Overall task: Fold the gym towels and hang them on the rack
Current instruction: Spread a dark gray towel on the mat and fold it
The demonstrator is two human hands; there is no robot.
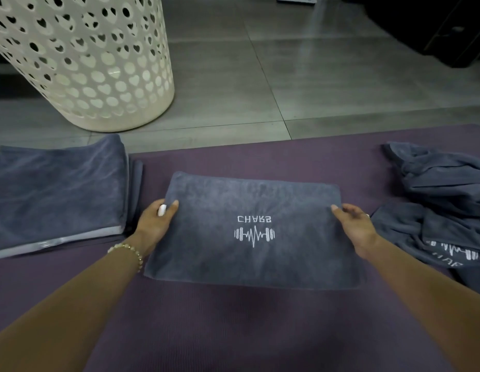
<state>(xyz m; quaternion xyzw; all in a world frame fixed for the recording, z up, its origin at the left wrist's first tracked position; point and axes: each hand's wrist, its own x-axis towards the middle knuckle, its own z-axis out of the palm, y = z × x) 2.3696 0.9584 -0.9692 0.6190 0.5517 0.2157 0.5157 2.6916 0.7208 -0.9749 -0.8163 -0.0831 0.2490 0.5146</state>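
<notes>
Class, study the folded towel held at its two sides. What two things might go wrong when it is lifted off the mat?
1. The left hand and right hand pinch the towel only at its side edges, so the middle may sag and the fold may open.
2. The loose pile lies close to the right hand and might snag or be dragged along.

The folded towel [249, 229] says "CHARS" in white, last letter backwards; under it is a barbell sign with a zigzag line. The crumpled towel [445, 234] on the right has the same sign; its letters are cut off.
</notes>
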